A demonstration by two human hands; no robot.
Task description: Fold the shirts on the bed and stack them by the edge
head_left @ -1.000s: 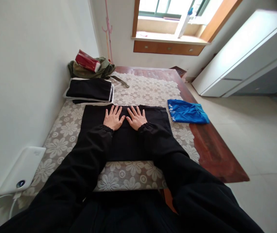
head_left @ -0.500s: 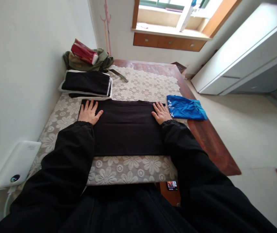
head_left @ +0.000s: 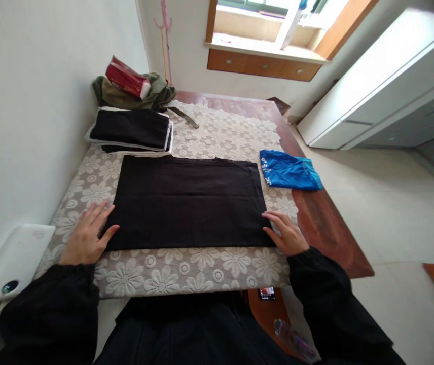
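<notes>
Black cloth (head_left: 190, 203), flat on the table (head_left: 325, 228). My left hand (head_left: 89, 233) and right hand (head_left: 287, 234) flank it, each grip wide.

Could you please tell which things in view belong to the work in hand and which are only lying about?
In the work:
black cloth, lying flat
left hand, at its left edge
right hand, at its right edge

Seemingly just lying about:
blue cloth
folded stack, perhaps related
red packet
white device

Black folded cloth (head_left: 190, 203), flat and rectangular, on floral tablecloth (head_left: 220, 129)
</notes>
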